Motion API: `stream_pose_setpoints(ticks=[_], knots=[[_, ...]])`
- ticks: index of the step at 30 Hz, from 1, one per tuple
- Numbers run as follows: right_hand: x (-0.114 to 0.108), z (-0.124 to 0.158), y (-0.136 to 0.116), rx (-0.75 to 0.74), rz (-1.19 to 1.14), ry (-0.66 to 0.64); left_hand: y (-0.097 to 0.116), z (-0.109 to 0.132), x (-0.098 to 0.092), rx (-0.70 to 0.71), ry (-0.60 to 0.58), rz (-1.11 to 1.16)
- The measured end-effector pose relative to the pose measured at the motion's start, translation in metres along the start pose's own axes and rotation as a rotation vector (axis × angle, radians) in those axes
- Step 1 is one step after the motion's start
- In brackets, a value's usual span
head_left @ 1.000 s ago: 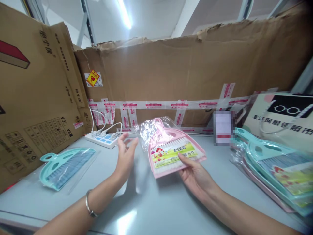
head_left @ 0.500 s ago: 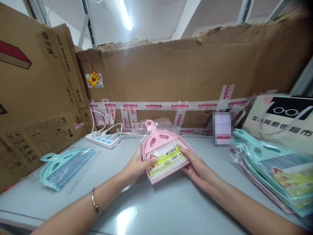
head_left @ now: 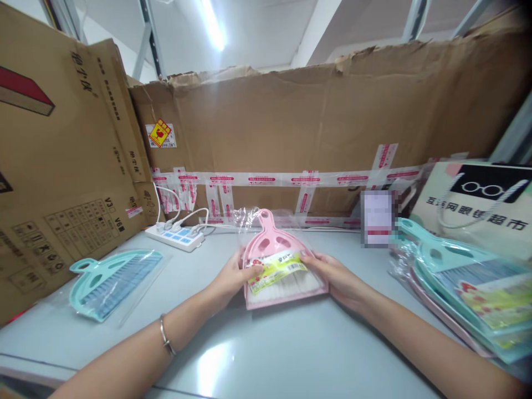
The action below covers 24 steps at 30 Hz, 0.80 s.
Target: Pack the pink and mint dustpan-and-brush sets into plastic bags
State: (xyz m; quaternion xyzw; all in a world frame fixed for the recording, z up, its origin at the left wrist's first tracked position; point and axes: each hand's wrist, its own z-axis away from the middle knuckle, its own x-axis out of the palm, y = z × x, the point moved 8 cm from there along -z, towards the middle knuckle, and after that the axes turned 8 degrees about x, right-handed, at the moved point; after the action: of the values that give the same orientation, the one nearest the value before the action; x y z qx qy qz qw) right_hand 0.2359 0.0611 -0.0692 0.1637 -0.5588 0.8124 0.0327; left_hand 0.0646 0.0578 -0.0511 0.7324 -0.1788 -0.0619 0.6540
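A pink dustpan and brush set [head_left: 270, 244] in a clear plastic bag is held up in front of me, its handle pointing away. White bristles and a yellow-green label with red flowers show on its face. My left hand [head_left: 236, 277] grips its left edge, thumb on the label. On the opposite edge, my right hand [head_left: 332, 271] is closed round it, with the thumb over the label's right end. The fingers behind the pan are hidden.
A bagged turquoise dustpan set [head_left: 112, 282] lies at left. Several turquoise and pink sets [head_left: 469, 277] are stacked at right, before a paper bag [head_left: 474, 205]. A power strip [head_left: 174, 237] with cables sits at the back. Cardboard boxes [head_left: 266, 122] wall the grey table [head_left: 266, 354].
The pink dustpan set has turned so its bottom edge lies more level, and its handle has shifted slightly right. The label looks more creased. Both hands keep hold.
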Motion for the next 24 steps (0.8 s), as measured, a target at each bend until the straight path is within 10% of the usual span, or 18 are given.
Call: stream_pose_setpoints(ticks=[9, 24], knots=[[-0.005, -0.004, 0.015, 0.114, -0.109, -0.001, -0.026, 0.002, -0.012, -0.313, 0.057, -0.014], [-0.01, -0.005, 0.007, 0.083, -0.197, -0.058, 0.006, -0.003, -0.007, -0.17, -0.11, 0.125]])
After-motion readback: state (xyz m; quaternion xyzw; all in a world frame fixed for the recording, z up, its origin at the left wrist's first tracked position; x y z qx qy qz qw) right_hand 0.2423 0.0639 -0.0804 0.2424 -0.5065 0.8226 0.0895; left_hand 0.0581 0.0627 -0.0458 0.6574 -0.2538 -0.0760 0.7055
